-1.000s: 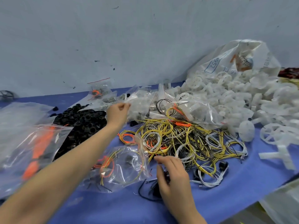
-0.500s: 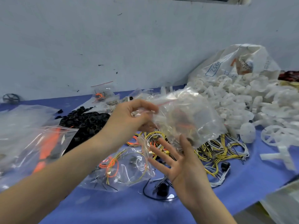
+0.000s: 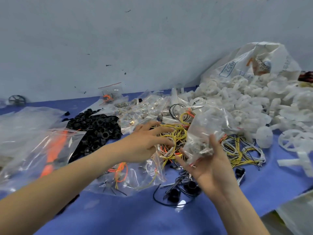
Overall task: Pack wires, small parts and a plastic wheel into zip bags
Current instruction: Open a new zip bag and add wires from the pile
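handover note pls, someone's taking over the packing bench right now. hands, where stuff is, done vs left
Right hand: palm up, fingers holding a clear zip bag with small parts at the bottom.
Left hand: open, empty, fingers spread over the wire pile, touching or just above it.
White plastic wheels are heaped at right, spilling from a big sack. Black rings are piled at left.
Done: one bag with wires lies by the left forearm; more filled bags sit behind the wires.
Left: the held bag shows no wires or wheel yet. Add them, then zip it.
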The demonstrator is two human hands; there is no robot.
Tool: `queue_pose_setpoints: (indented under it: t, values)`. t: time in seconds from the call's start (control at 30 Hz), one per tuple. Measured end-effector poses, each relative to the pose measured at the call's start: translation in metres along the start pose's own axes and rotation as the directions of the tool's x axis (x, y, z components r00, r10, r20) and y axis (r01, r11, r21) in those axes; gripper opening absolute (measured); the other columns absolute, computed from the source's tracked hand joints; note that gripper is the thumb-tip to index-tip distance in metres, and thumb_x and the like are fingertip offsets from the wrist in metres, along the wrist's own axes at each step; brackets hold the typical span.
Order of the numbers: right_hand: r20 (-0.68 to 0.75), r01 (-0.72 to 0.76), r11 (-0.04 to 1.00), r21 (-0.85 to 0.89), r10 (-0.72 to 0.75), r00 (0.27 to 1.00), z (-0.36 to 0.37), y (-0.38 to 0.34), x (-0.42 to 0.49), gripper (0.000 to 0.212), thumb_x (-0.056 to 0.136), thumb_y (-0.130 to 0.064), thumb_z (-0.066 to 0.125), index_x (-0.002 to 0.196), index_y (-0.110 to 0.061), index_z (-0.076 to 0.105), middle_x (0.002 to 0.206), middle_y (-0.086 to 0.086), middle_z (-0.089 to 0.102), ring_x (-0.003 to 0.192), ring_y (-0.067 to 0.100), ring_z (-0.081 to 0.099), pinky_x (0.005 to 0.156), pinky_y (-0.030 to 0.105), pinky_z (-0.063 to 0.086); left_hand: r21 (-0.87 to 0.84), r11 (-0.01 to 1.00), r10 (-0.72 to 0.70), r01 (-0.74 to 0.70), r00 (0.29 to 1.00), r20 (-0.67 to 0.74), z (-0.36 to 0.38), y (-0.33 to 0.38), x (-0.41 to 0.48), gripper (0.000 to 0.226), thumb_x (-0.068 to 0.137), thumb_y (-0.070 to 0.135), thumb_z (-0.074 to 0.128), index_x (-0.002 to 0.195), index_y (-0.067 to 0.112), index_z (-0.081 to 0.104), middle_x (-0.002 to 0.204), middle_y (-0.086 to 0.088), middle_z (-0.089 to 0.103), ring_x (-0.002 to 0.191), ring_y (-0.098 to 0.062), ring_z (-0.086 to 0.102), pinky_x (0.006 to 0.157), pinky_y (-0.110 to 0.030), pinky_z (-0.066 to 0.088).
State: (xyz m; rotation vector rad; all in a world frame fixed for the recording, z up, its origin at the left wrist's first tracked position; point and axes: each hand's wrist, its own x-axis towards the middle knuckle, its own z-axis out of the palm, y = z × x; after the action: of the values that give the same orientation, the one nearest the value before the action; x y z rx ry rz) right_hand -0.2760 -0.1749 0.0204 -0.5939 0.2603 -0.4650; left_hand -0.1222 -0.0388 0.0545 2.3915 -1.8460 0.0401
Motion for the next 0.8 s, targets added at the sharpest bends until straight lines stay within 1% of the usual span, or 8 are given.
queue_pose_setpoints:
  t: [0.1,0.2,0.3,0.37,0.43,0.53,0.63,0.8]
  values:
    - [-0.041,-0.077,0.997,-0.018,0.076,0.996,0.001,0.005,0.008,0.049,0.086,-0.056,0.049,0.114,-0.018,0.063,0.112,0.014,0.069,0.095,0.029,0.068,0.066,0.051,0.057,0.085,0.993,-0.097,0.081,0.973,0.211,0.011,-0.019,0.013,0.051,0.093,0.002,0.036,0.128,0.034,0.056,0.162,0.012,0.002,0.148,-0.024,-0.013,0.118,-0.045,-0.002]
    - [-0.085,-0.157,0.988,0.006,0.157,0.984,0.008,0.016,0.013,0.037,0.098,-0.04,0.04,0.109,-0.012,0.061,0.109,0.018,0.066,0.091,0.03,0.064,0.073,0.052,0.056,-0.168,0.976,-0.103,0.141,0.971,0.216,0.006,-0.021,0.017,0.027,0.092,-0.002,0.04,0.099,0.01,0.064,0.158,-0.001,0.022,0.146,-0.021,0.015,0.113,-0.029,0.018]
    - [-0.041,-0.193,0.981,0.008,0.194,0.98,0.022,0.029,0.017,0.036,0.1,-0.035,0.039,0.094,-0.008,0.062,0.09,0.016,0.07,0.075,0.027,0.067,0.064,0.042,0.057,-0.338,0.941,0.006,0.027,0.995,0.095,-0.011,-0.01,0.012,0.019,0.076,0.001,0.042,0.075,0.012,0.058,0.119,-0.005,0.059,0.108,-0.019,0.053,0.09,-0.028,0.04]
    - [-0.013,-0.217,0.975,0.043,0.217,0.976,0.032,0.033,0.019,0.034,0.1,-0.03,0.04,0.085,-0.007,0.059,0.079,0.013,0.067,0.064,0.022,0.065,0.057,0.032,0.054,-0.293,0.951,0.085,-0.096,0.995,-0.049,-0.024,-0.001,0.006,0.015,0.072,0.002,0.045,0.071,0.006,0.059,0.088,-0.006,0.06,0.081,-0.018,0.053,0.075,-0.029,0.041]
    - [0.021,-0.225,0.974,-0.021,0.226,0.974,0.039,0.035,0.019,0.027,0.1,-0.025,0.042,0.088,-0.008,0.058,0.085,0.014,0.063,0.074,0.025,0.059,0.073,0.04,0.049,-0.207,0.964,0.136,-0.167,0.979,-0.153,-0.04,0.006,0.001,0.013,0.075,-0.006,0.052,0.072,0.002,0.061,0.078,-0.005,0.058,0.071,-0.014,0.048,0.068,-0.022,0.037]
    - [0.041,-0.122,0.919,-0.375,0.148,0.988,0.043,0.033,0.016,0.016,0.098,-0.018,0.046,0.092,-0.011,0.058,0.081,0.01,0.059,0.075,0.026,0.053,0.072,0.048,0.04,-0.087,0.973,0.185,-0.214,0.947,-0.261,-0.063,0.013,-0.01,0.013,0.077,-0.004,0.049,0.074,0.004,0.058,0.069,-0.003,0.057,0.064,-0.017,0.046,0.067,-0.021,0.036]
    - [0.15,0.108,0.715,-0.691,-0.004,0.989,0.049,0.023,0.009,0.019,0.096,-0.016,0.05,0.078,-0.014,0.055,0.062,0.0,0.045,0.059,0.015,0.042,0.062,0.032,0.039,-0.032,0.966,0.235,-0.255,0.927,-0.293,-0.077,0.019,-0.019,0.018,0.074,0.011,0.037,0.072,0.005,0.053,0.065,0.0,0.053,0.061,-0.021,0.044,0.079,-0.022,0.036]
    - [0.386,0.386,0.009,-0.922,0.035,0.922,0.069,-0.001,0.007,0.033,0.093,-0.014,0.043,0.061,-0.017,0.041,0.053,-0.008,0.04,0.046,0.007,0.031,0.044,0.02,0.025,0.022,0.952,0.297,-0.305,0.908,-0.295,-0.078,0.032,-0.026,0.019,0.072,0.009,0.039,0.077,0.005,0.056,0.072,0.002,0.051,0.063,-0.019,0.043,0.077,-0.024,0.037]
